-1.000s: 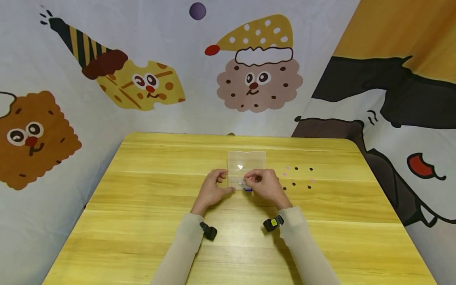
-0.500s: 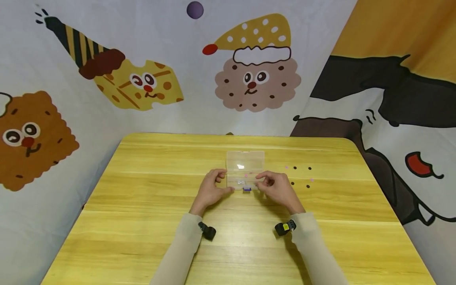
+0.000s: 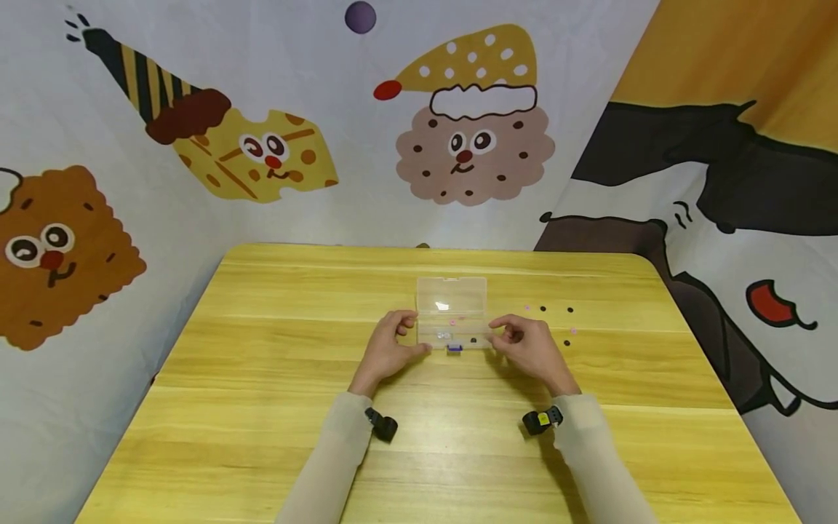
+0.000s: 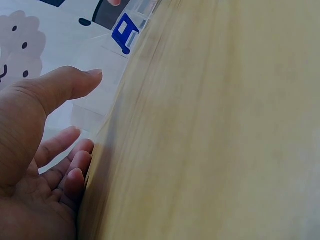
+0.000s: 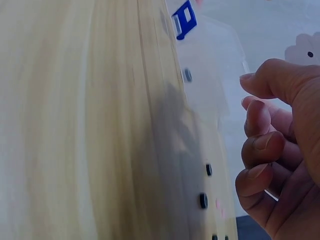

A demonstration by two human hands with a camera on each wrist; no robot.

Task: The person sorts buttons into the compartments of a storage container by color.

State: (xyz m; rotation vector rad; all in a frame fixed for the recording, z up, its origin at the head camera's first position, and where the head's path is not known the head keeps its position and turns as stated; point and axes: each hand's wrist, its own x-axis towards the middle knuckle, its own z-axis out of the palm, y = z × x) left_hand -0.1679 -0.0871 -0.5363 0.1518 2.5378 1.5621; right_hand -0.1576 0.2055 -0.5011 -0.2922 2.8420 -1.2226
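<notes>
A clear plastic box (image 3: 428, 338) stands on the table with its clear lid (image 3: 452, 295) raised at the back. On its front is a blue clasp (image 3: 455, 348). A small black disc (image 3: 473, 340) lies in the box's front right part, a pink piece (image 3: 452, 322) farther back. My left hand (image 3: 390, 349) holds the box's left end, thumb at the front corner and fingers along the side. My right hand (image 3: 526, 349) is at the box's right end, fingers loosely bent. Nothing shows between its thumb and fingers (image 5: 257, 120) in the right wrist view.
Several black discs lie on the table right of the box, one black disc (image 3: 570, 310) near the back. Small pink pieces, one pink piece (image 3: 573, 331) at the far right, lie among them. A cartoon-printed cloth (image 3: 366, 218) hangs behind the wooden table (image 3: 419, 451).
My right hand has moved right from over the box's middle to its right end. The black disc and pink piece inside have come into view. My left hand has stayed in place.
</notes>
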